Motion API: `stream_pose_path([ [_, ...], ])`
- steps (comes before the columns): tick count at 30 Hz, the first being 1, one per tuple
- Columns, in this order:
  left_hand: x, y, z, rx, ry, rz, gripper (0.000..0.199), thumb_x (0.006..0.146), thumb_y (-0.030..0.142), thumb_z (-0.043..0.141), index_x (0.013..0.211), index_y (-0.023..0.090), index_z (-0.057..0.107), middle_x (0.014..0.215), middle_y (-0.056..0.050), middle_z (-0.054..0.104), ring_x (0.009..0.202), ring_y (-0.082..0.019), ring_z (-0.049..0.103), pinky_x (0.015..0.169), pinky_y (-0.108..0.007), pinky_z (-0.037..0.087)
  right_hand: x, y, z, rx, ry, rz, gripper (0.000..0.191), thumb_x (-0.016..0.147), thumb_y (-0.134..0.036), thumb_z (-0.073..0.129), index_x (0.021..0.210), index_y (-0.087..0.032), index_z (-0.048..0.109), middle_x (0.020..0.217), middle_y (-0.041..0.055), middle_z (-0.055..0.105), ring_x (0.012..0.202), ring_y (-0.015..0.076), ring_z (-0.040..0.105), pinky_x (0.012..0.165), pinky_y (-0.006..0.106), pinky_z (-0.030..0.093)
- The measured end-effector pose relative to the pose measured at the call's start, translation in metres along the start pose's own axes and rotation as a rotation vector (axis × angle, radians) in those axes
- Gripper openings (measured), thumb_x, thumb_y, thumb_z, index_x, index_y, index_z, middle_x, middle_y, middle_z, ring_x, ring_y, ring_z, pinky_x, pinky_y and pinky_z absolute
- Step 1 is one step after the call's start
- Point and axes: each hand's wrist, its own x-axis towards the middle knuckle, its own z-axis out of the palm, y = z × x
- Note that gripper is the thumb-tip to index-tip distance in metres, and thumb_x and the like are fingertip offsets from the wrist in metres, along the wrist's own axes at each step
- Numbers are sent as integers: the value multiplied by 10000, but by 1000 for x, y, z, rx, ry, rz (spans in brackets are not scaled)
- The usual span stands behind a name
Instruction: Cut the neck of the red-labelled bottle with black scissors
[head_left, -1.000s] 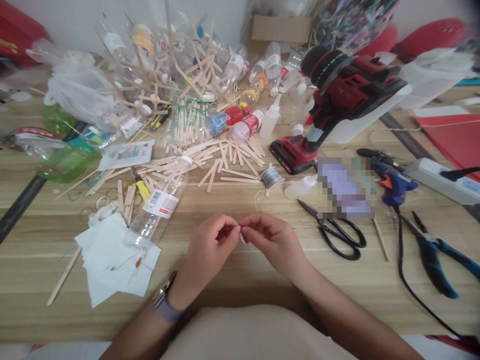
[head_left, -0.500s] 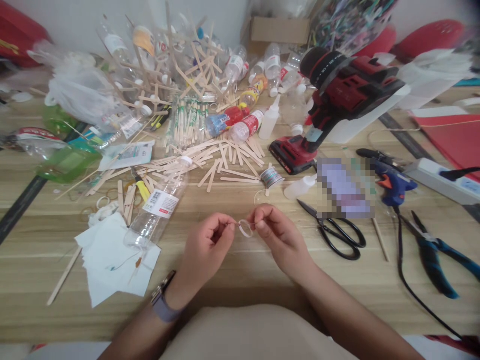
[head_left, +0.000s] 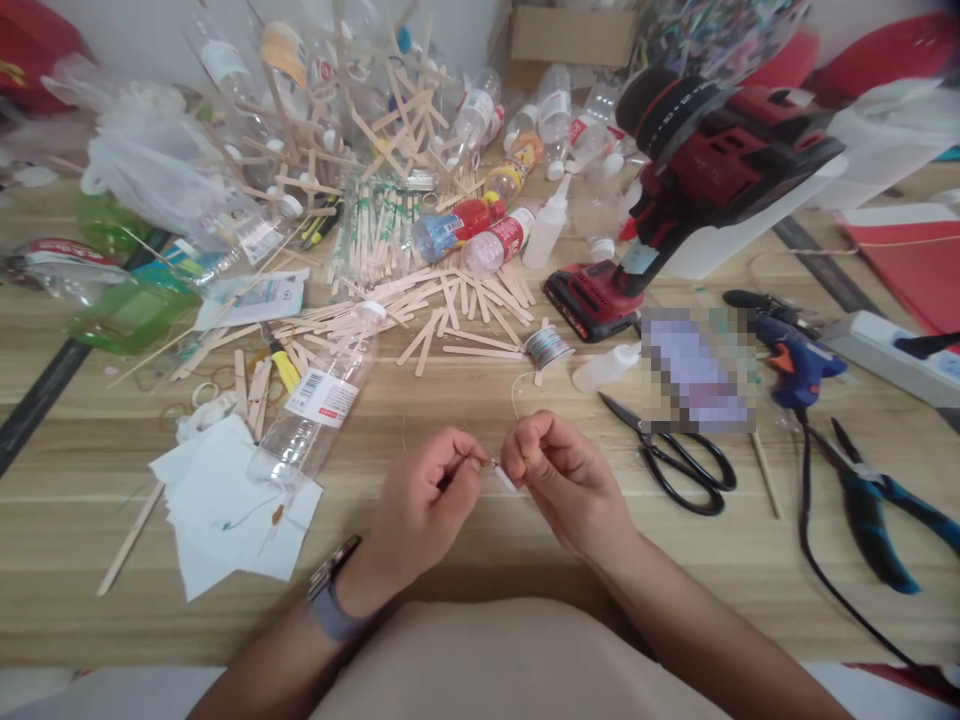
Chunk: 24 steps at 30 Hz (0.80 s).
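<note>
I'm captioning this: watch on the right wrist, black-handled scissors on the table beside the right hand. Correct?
Wrong wrist: the head view shows the watch on the left wrist. The black-handled scissors are on the table, beside the right hand.

I counted 1 drill (head_left: pixel 739 140), 1 pair of scissors (head_left: pixel 649 440), 1 pair of pliers (head_left: pixel 867 478), 1 glue gun (head_left: pixel 796 362), 1 spool (head_left: pixel 549 346), 2 squeeze bottles (head_left: pixel 546 230) and 1 small white piece (head_left: pixel 505 479); wooden sticks (head_left: pixel 425 342) were too many to count.

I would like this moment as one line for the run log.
left hand: fingers pinched | right hand: fingers pinched | between them: small thin white piece, exact grip unclear | rest: black loop-handled scissors, clear white-capped plastic bottle
</note>
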Motion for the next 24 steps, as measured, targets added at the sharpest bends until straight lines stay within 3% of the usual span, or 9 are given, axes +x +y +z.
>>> stream_pose_path([
  [6,0,-4,0,-97,-24,-65,130,825,211,480,807,197,607,525,77,439,441,-72,335,417,-201,252,1,-1,-2,-29,7,-24,242,920,-439,621,818,-241,527,662,-25,514,603,134,463,591,276,415],
  [12,1,-6,1,-182,-19,-145,152,777,291,583,818,172,669,494,84,373,453,-74,309,429,-204,236,1,-4,-1,-205,6,-122,228,961,-406,566,830,-225,522,702,-17,552,619,127,483,579,265,426],
  [19,3,-4,3,-122,22,-194,150,713,277,610,744,170,712,471,91,299,457,-74,264,454,-220,214,-3,4,-6,-500,-54,-302,112,1004,-221,468,906,-237,522,797,6,593,737,146,560,671,288,462],
  [24,4,-3,4,-31,41,-189,151,689,256,594,727,172,713,476,87,297,466,-79,278,461,-225,209,-5,3,-8,-696,-107,-418,157,980,-119,443,920,-248,509,809,-1,597,764,143,568,690,276,451],
])
